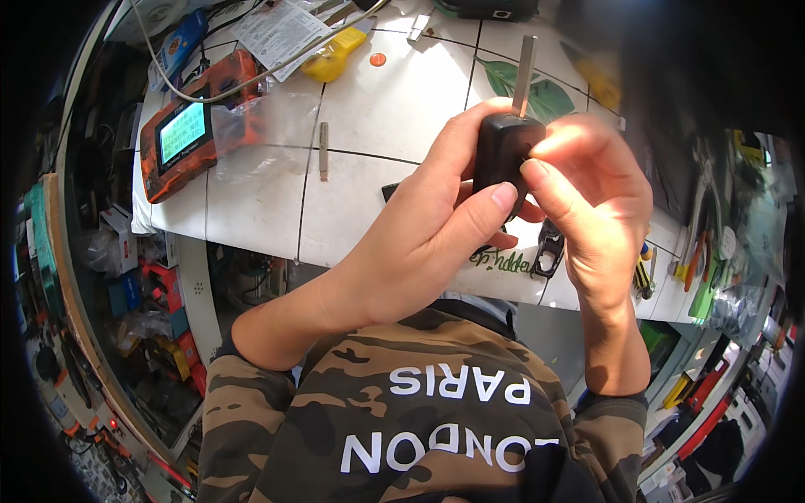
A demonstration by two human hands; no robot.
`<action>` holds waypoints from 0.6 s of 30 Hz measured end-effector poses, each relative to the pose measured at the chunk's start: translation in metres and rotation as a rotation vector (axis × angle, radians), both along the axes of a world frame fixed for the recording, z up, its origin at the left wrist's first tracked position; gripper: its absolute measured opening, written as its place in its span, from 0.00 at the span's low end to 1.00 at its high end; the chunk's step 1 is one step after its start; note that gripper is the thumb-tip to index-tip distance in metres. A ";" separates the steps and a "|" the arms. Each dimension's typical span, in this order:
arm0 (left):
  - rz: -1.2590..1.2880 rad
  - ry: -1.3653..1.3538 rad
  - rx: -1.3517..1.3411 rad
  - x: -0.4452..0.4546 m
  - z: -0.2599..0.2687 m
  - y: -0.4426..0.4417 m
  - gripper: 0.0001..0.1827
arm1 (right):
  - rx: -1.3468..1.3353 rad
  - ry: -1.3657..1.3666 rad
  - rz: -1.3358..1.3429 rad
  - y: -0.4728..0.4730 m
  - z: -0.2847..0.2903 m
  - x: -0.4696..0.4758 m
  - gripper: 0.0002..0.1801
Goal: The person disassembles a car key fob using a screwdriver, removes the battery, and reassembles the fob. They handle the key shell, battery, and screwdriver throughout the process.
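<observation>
Upright in my left hand (427,220) is a black car key fob (494,151), its metal blade (526,72) extended away from me. My left thumb lies across the lower face of the fob, with the fingers behind it. At the fob's right side, the thumb and index fingertips of my right hand (597,195) come together. Whether a tiny part sits between them is too small to tell. Below my hands, a black key shell frame (551,250) lies on the white tiled worktop (402,126). A loose flat metal key blade (323,152) rests farther left.
An orange key programmer (236,78) with a lit screen lies left, partly under a clear plastic bag (270,135). A grey cable (251,82) arches above it. Beyond are a yellow object (333,55) and an orange disc (377,60). Pliers (707,188) are at the right edge.
</observation>
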State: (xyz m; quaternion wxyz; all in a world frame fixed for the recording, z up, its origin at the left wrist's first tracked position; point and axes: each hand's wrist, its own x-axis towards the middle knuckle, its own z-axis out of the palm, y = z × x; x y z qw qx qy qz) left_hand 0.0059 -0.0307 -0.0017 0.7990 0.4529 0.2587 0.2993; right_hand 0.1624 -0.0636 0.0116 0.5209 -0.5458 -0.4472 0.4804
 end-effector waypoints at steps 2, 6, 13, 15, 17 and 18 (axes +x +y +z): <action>0.008 0.031 0.065 0.000 -0.001 -0.001 0.28 | -0.013 0.118 -0.005 0.000 0.001 0.001 0.10; 0.011 0.125 0.128 0.000 -0.002 -0.002 0.27 | -0.166 0.295 0.017 0.001 0.001 0.005 0.13; 0.138 0.279 0.219 0.007 -0.002 -0.007 0.20 | -0.217 0.556 0.120 -0.003 -0.010 0.005 0.12; 0.109 0.260 0.180 0.009 -0.001 -0.007 0.19 | -0.220 0.692 0.146 -0.004 -0.011 0.007 0.12; 0.076 0.209 0.094 0.009 -0.003 -0.007 0.19 | -0.259 0.639 0.146 -0.005 -0.013 0.008 0.12; 0.051 0.166 0.026 0.009 -0.004 -0.007 0.19 | -0.272 0.672 0.152 -0.006 -0.013 0.008 0.11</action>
